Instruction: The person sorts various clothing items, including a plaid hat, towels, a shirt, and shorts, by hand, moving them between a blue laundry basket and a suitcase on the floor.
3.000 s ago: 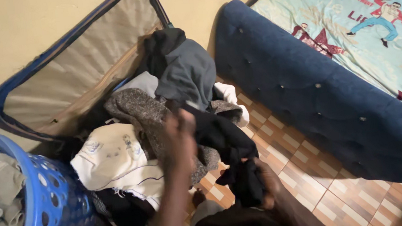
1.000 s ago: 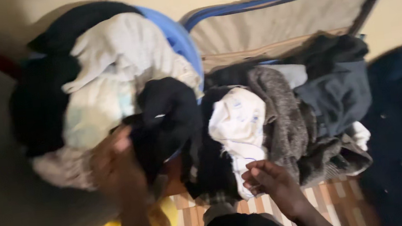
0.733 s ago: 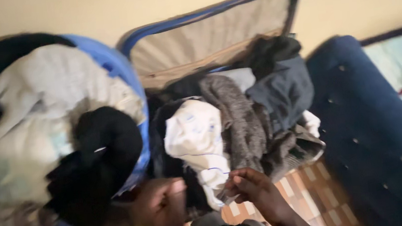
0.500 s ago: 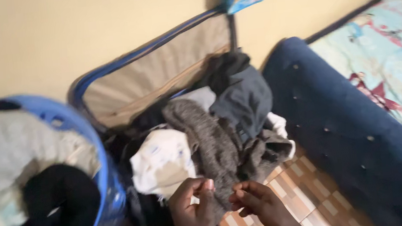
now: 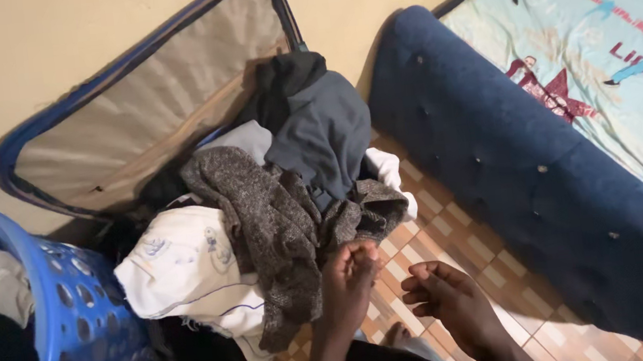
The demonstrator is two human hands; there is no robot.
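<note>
While the left hand (image 5: 346, 281) reaches up toward the heap of clothes in the open suitcase (image 5: 147, 111), its fingers (image 5: 357, 255) are loosely curled and holding nothing, their tips just touching the lower edge of the grey knitted garment (image 5: 274, 217). That garment lies up and to the left of the hand, draped long-ways from the top of the pile down toward the tiled floor (image 5: 453, 222); it looks coarse, thick and nubbly. The right hand (image 5: 450, 302) hovers lower and further off, fingers half spread and empty, so the left is plainly nearer. A smooth white printed cloth (image 5: 183, 267) sits beside the knit, a dark slate garment (image 5: 316, 129) above it, a perforated blue plastic basket (image 5: 72, 310) to the left, a tufted blue bed edge (image 5: 526, 159) to the right.
</note>
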